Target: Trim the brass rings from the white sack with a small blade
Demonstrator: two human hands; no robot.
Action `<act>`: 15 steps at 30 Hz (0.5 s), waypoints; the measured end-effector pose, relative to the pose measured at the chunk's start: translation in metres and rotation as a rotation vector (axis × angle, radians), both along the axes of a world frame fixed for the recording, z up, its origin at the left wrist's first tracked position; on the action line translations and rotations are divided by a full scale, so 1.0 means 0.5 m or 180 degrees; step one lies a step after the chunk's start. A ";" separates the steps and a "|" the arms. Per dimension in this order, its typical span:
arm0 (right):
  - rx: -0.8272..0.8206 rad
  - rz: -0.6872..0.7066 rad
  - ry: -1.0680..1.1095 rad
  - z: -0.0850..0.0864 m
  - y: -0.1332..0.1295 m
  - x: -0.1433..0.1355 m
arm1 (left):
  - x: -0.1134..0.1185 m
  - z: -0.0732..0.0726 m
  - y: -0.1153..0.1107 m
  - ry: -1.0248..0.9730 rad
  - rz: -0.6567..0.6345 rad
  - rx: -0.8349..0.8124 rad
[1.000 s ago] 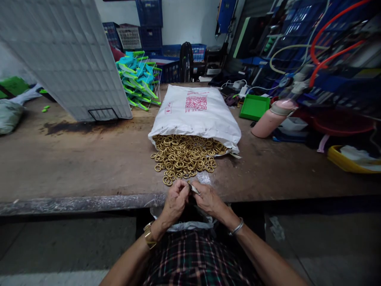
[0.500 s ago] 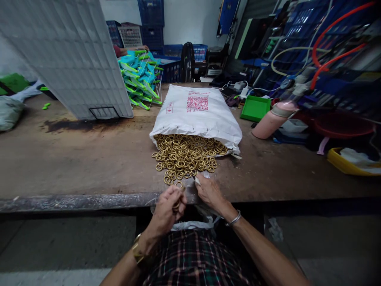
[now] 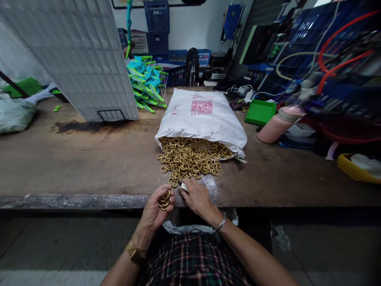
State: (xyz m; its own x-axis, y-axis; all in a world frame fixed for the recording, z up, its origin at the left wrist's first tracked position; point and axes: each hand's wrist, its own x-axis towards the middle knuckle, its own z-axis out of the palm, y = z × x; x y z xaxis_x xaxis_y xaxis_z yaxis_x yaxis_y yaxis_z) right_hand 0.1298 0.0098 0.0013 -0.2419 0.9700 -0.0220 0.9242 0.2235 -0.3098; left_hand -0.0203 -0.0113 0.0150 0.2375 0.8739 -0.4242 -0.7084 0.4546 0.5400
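Observation:
A white sack [image 3: 202,119] lies on the brown workbench [image 3: 74,159], its open mouth spilling a heap of brass rings [image 3: 190,159] toward me. My left hand [image 3: 156,208] is at the bench's front edge, fingers curled around a few brass rings [image 3: 164,200]. My right hand [image 3: 196,196] rests on the bench at the near edge of the heap, pinching a small metal tool [image 3: 182,185] whose tip touches the nearest rings. A crinkled clear plastic bag [image 3: 211,186] lies under and beside my right hand.
A tall white grid panel [image 3: 80,59] leans at the back left beside a stack of teal and green parts [image 3: 145,83]. A green tray [image 3: 260,112], a pink bottle [image 3: 278,125], hoses and a yellow tub [image 3: 354,169] crowd the right. A grey bag [image 3: 14,115] sits far left.
My hands were together in front of me. They have parted: the right reached forward with the tool to the ring heap, and the left stayed at the bench edge holding rings.

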 end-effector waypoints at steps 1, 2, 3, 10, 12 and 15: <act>0.0000 -0.0001 -0.0001 -0.001 0.000 0.001 | 0.000 -0.001 0.002 -0.0037 0.0020 -0.0042; 0.0006 -0.0005 -0.0006 -0.002 -0.001 0.003 | 0.001 -0.003 0.003 -0.0051 0.0045 -0.0083; 0.0023 -0.0019 -0.0016 -0.003 -0.002 0.004 | 0.003 -0.005 0.003 -0.0046 0.0063 -0.0123; -0.0007 -0.0045 0.0559 -0.008 0.003 0.027 | 0.032 -0.018 -0.007 0.0280 -0.0096 0.0057; -0.0179 -0.0254 0.1196 -0.006 0.014 0.037 | 0.045 -0.020 -0.009 0.0879 -0.0221 0.0342; -0.0735 -0.0700 0.2514 -0.003 0.026 0.050 | 0.062 -0.021 -0.008 0.2095 -0.0231 0.0961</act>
State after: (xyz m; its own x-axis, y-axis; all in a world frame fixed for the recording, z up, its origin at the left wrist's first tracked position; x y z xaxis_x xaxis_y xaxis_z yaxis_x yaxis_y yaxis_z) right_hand 0.1548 0.0226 -0.0003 -0.0763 0.9887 -0.1292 0.4326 -0.0839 -0.8977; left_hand 0.0105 -0.0155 0.0044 0.0779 0.9671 -0.2420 -0.1674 0.2520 0.9532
